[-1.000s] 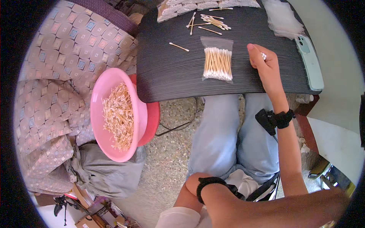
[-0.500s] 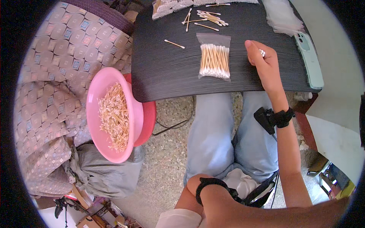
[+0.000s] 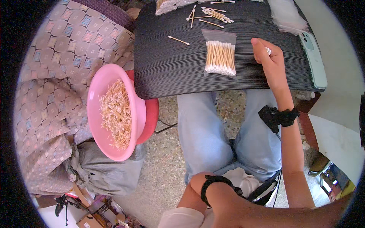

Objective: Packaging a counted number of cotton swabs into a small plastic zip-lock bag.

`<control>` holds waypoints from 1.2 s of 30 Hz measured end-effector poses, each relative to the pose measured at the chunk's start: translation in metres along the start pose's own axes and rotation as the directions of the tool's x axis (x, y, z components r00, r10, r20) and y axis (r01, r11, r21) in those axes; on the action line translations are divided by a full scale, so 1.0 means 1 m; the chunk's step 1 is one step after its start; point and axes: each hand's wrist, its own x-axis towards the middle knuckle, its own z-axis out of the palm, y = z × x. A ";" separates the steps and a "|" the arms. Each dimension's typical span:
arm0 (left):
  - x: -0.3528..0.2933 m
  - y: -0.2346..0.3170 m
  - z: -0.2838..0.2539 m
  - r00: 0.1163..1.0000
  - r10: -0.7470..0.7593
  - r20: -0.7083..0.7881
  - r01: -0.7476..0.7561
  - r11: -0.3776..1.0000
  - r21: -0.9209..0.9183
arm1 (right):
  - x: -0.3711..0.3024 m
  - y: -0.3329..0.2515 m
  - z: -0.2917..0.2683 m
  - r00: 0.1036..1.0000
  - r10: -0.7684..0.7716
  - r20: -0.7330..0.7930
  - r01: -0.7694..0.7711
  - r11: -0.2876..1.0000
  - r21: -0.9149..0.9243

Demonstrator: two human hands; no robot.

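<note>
Over the right part of the dark table, my right hand (image 3: 272, 62) is closed in a fist, thumb uppermost. A few white cotton tips of swabs (image 3: 268, 51) poke out of it. Left of this hand, and apart from it, lies a clear zip bag (image 3: 219, 36) packed with wooden cotton swabs (image 3: 220, 57). Several loose cotton swabs (image 3: 216, 16) are scattered farther back, and a single swab (image 3: 178, 40) rests to the left of the bag. My left arm (image 3: 224, 197) is bent low across my lap, with a black band round it; its hand does not show.
A pink basin (image 3: 138, 114) heaped with swabs stands left of the table (image 3: 163, 72), above a red support. Filled bags (image 3: 165, 7) line the back edge. Empty clear bags (image 3: 287, 17) and a pale green phone (image 3: 313, 62) lie at the right. Patterned cloth (image 3: 76, 45) covers the far left.
The view has shifted slightly, moving the table things a little right and up. My left leg has moved left, uncovering floor between my knees. My right hand keeps its fist.
</note>
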 end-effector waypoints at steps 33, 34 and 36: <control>0.005 0.093 -0.130 0.972 -0.014 -0.234 0.225 -0.221 0.949 | -0.078 -0.035 0.030 0.988 0.140 -0.071 -0.106 0.928 0.358; 0.002 0.096 -0.129 0.972 -0.006 -0.234 0.227 -0.216 0.950 | -0.081 -0.038 0.027 0.988 0.140 -0.062 -0.109 0.929 0.353; -0.001 0.101 -0.125 0.866 -0.161 -0.473 0.482 0.017 0.876 | -0.088 -0.048 0.024 0.929 0.370 -0.026 -0.359 0.914 0.190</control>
